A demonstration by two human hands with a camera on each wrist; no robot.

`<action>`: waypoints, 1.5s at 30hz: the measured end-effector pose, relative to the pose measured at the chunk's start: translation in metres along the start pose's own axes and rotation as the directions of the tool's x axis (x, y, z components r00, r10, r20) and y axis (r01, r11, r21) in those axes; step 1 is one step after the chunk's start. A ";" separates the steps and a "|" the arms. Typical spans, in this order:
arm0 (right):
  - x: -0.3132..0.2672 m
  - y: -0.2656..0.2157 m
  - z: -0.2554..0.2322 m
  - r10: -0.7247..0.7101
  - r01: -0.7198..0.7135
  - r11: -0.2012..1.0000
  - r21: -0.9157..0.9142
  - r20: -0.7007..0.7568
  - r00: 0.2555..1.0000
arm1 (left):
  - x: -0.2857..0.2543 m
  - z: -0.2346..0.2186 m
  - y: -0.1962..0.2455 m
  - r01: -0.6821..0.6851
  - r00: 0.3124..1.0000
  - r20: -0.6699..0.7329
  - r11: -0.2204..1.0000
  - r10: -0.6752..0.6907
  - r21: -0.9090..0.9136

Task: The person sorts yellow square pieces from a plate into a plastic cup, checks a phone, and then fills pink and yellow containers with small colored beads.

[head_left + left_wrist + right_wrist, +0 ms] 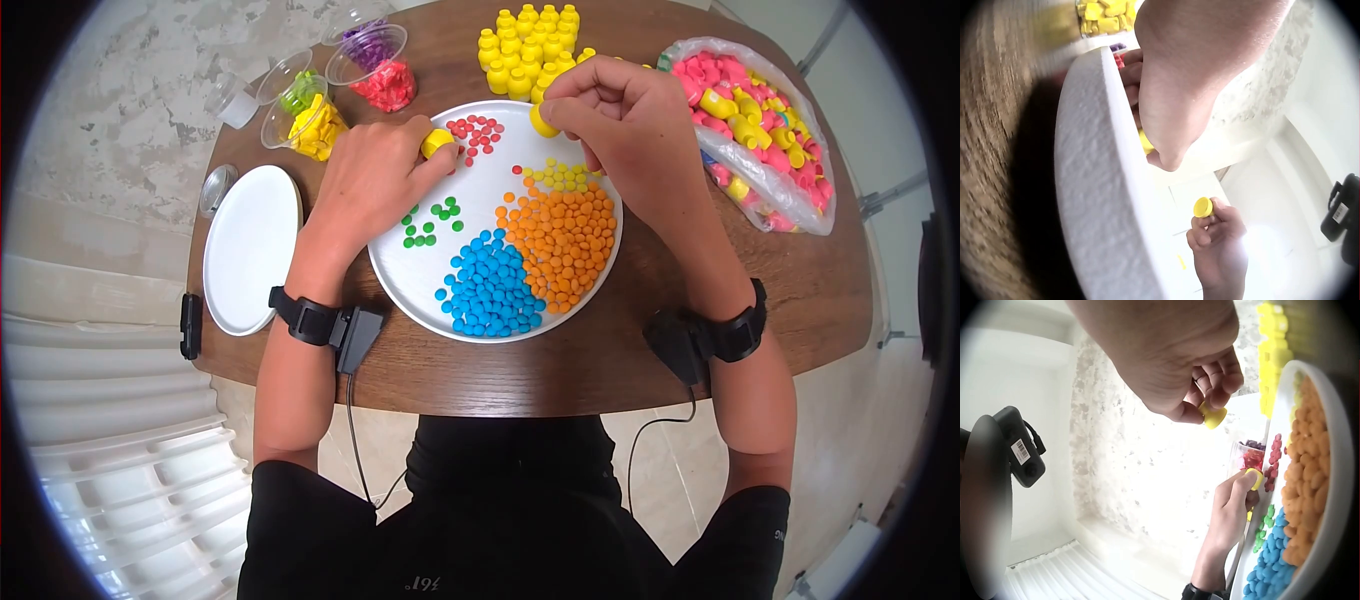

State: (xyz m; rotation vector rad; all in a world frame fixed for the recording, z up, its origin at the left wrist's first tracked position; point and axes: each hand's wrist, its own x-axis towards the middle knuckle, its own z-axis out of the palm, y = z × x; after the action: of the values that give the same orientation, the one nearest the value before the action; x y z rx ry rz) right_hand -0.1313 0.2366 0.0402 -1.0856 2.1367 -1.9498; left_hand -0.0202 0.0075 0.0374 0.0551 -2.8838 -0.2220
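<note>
My left hand (372,175) is over the left rim of the round white plate (480,195), pinching a small yellow bottle part (437,143) beside the red candies (480,133). Above the plate's far right edge, my right hand (640,135) pinches a small yellow cup-shaped piece (544,121). Its round open end shows in the left wrist view (1203,207). On the plate lie candies sorted by colour: green (433,225), blue (490,290), orange (565,240) and yellow (562,177). Most of the left-hand piece is hidden by the fingers in the left wrist view.
Several yellow bottles (525,50) stand behind the plate. At right lies an open plastic bag (800,200) of pink and yellow bottle pieces. Clear cups with yellow (316,128), red (386,86) and other wrapped pieces sit back left, near a white oval lid-like plate (253,250).
</note>
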 end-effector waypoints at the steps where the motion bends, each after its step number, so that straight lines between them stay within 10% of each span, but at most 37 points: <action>1: 0.000 0.003 -0.001 0.008 -0.007 0.998 -0.059 0.014 1.000 | 0.000 0.000 0.000 0.005 1.000 0.009 1.000 -0.005 -0.005; 23: -0.002 -0.003 0.006 0.295 -0.077 0.863 -0.499 0.373 0.880 | -0.002 0.000 -0.005 0.041 0.994 -0.089 0.977 -0.060 -0.209; 45: 0.001 -0.017 0.006 0.423 -0.219 0.891 -0.397 0.556 0.715 | -0.004 0.001 -0.001 0.010 0.999 -0.035 0.963 -0.020 -0.270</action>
State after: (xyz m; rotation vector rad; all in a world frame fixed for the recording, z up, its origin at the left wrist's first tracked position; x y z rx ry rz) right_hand -0.1215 0.2322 0.0543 -1.0920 2.0619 -0.9199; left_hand -0.0165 0.0066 0.0352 0.0304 -2.7887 -0.6074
